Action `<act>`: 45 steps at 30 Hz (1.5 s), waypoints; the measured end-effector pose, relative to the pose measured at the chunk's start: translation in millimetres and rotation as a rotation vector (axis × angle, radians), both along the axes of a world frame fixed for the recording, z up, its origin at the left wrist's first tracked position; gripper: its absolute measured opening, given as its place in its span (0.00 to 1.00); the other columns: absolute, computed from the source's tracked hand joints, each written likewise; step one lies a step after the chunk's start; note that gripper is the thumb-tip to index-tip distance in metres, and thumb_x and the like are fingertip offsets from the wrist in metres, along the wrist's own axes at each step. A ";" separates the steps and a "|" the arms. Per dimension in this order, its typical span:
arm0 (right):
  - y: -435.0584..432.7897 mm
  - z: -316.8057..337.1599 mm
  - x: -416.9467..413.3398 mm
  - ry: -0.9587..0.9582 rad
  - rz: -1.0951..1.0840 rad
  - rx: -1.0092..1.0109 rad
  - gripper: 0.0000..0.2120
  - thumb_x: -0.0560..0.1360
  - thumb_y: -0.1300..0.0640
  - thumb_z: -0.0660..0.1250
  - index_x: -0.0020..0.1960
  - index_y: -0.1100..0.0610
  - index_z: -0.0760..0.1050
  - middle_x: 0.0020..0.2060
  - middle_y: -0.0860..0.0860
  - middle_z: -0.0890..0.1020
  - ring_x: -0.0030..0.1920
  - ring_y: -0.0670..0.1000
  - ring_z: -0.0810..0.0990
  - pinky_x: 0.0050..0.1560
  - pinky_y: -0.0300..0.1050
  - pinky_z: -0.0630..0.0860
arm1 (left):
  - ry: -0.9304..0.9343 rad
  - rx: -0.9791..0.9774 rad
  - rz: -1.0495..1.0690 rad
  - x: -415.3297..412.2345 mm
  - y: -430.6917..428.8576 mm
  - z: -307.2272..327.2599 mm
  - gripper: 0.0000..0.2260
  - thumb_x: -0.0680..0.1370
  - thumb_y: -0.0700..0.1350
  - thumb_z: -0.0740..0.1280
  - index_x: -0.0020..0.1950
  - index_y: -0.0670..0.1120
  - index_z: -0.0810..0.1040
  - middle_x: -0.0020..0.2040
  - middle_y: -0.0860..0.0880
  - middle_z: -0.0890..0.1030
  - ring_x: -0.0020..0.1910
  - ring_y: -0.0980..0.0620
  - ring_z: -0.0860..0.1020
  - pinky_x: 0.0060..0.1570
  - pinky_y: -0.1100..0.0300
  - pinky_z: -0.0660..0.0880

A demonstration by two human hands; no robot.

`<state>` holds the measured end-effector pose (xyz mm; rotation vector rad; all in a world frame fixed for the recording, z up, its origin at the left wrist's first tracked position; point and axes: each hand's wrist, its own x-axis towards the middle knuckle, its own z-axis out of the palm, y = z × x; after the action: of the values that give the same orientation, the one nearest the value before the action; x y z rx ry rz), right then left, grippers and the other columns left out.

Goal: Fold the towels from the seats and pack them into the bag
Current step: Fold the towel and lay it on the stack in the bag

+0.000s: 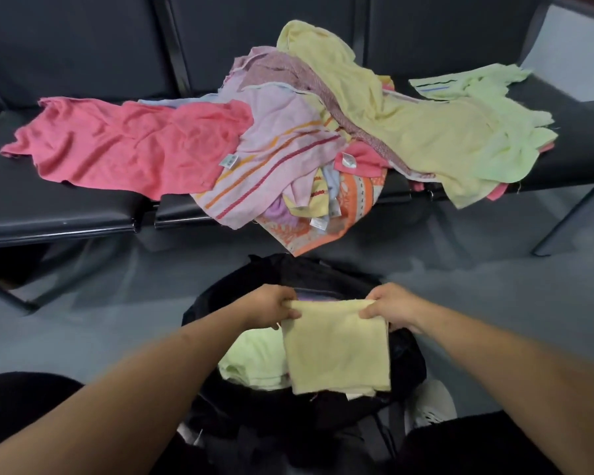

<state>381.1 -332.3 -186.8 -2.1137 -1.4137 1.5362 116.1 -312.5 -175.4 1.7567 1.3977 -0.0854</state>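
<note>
Hands: your left hand (271,308) and right hand (390,310) each pinch a top corner of the folded yellow towel (336,351).
Towel: lower centre of frame, hanging lengthwise straight down.
Bag (405,351): open directly beneath; both hands equally near.

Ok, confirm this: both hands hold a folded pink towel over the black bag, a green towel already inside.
Wrong colour: the head view shows the folded towel is pale yellow, not pink. Left hand and right hand do hold it over the black bag, green towel already inside.
</note>
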 end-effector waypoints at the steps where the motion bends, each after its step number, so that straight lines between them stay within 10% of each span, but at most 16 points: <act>1: 3.9 -7.2 0.8 -0.037 0.007 -0.021 0.06 0.73 0.63 0.75 0.43 0.58 0.78 0.36 0.55 0.80 0.37 0.53 0.79 0.39 0.46 0.77 | 0.012 -0.019 -0.004 2.2 3.8 -7.2 0.08 0.81 0.46 0.69 0.57 0.44 0.77 0.49 0.47 0.80 0.43 0.48 0.82 0.42 0.60 0.80; 9: 34.5 -82.8 -22.1 -0.224 -0.115 0.004 0.09 0.75 0.63 0.71 0.54 0.65 0.80 0.49 0.61 0.83 0.46 0.58 0.82 0.46 0.47 0.79 | 0.077 0.048 0.222 15.6 27.3 -98.6 0.18 0.80 0.49 0.70 0.65 0.41 0.76 0.60 0.43 0.80 0.57 0.44 0.78 0.46 0.60 0.68; 12: 31.1 -101.0 -23.3 -0.164 -0.183 -0.093 0.24 0.79 0.56 0.69 0.70 0.69 0.70 0.61 0.62 0.79 0.60 0.61 0.79 0.61 0.52 0.76 | 0.032 -0.087 0.378 12.0 29.5 -125.3 0.26 0.76 0.55 0.74 0.66 0.42 0.72 0.56 0.46 0.80 0.55 0.45 0.79 0.43 0.58 0.71; 19: 17.5 -130.0 -20.2 -0.156 -0.255 -0.266 0.30 0.78 0.55 0.73 0.73 0.67 0.66 0.64 0.61 0.77 0.63 0.60 0.78 0.55 0.47 0.76 | 0.050 -0.375 0.329 29.7 4.6 -151.5 0.13 0.77 0.46 0.71 0.34 0.46 0.73 0.35 0.48 0.76 0.37 0.48 0.77 0.42 0.55 0.74; 25: 6.4 -117.7 -13.0 -0.085 -0.278 -0.303 0.11 0.77 0.63 0.70 0.56 0.65 0.73 0.54 0.60 0.80 0.54 0.60 0.81 0.56 0.55 0.81 | 0.118 -0.302 0.326 27.9 14.8 -122.2 0.17 0.78 0.45 0.69 0.62 0.36 0.75 0.50 0.44 0.80 0.51 0.43 0.82 0.48 0.52 0.81; 28: 17.4 -78.3 -10.7 -0.260 -0.090 -0.207 0.05 0.77 0.63 0.64 0.51 0.63 0.73 0.45 0.57 0.78 0.43 0.55 0.78 0.39 0.43 0.76 | 0.232 -0.161 0.166 22.3 24.7 -86.0 0.15 0.80 0.48 0.67 0.62 0.40 0.77 0.50 0.44 0.81 0.47 0.45 0.80 0.40 0.60 0.72; 34: 78.6 54.9 -17.5 0.025 -0.147 0.006 0.18 0.78 0.55 0.70 0.65 0.60 0.73 0.54 0.59 0.80 0.54 0.56 0.79 0.60 0.52 0.78 | 0.030 0.031 0.105 26.3 70.7 39.8 0.05 0.81 0.43 0.67 0.50 0.42 0.79 0.46 0.43 0.85 0.45 0.45 0.84 0.53 0.51 0.82; 37: 97.3 123.2 -22.7 0.140 -0.188 0.214 0.08 0.78 0.58 0.70 0.55 0.57 0.75 0.50 0.55 0.79 0.53 0.53 0.79 0.56 0.49 0.79 | -0.074 0.180 0.147 27.2 90.1 102.0 0.04 0.80 0.41 0.68 0.51 0.41 0.80 0.41 0.45 0.84 0.38 0.49 0.83 0.43 0.57 0.82; 40: 108.1 158.5 -29.9 0.209 -0.229 0.439 0.03 0.79 0.59 0.68 0.47 0.53 0.77 0.38 0.51 0.78 0.38 0.49 0.77 0.44 0.45 0.77 | -0.100 0.363 0.233 27.5 106.8 138.5 0.06 0.80 0.42 0.67 0.50 0.41 0.80 0.46 0.44 0.86 0.46 0.44 0.84 0.47 0.53 0.81; 45: 121.4 159.9 -49.2 -0.036 -0.076 0.671 0.10 0.78 0.58 0.67 0.40 0.52 0.69 0.35 0.47 0.72 0.41 0.50 0.73 0.34 0.41 0.66 | 0.175 0.717 0.334 14.4 133.3 133.8 0.19 0.78 0.47 0.70 0.66 0.40 0.74 0.64 0.37 0.71 0.62 0.37 0.72 0.58 0.48 0.73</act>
<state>331.9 -210.9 -26.9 -1.7504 -1.5526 0.8236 130.5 -179.2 -41.6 2.0718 1.9956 0.5123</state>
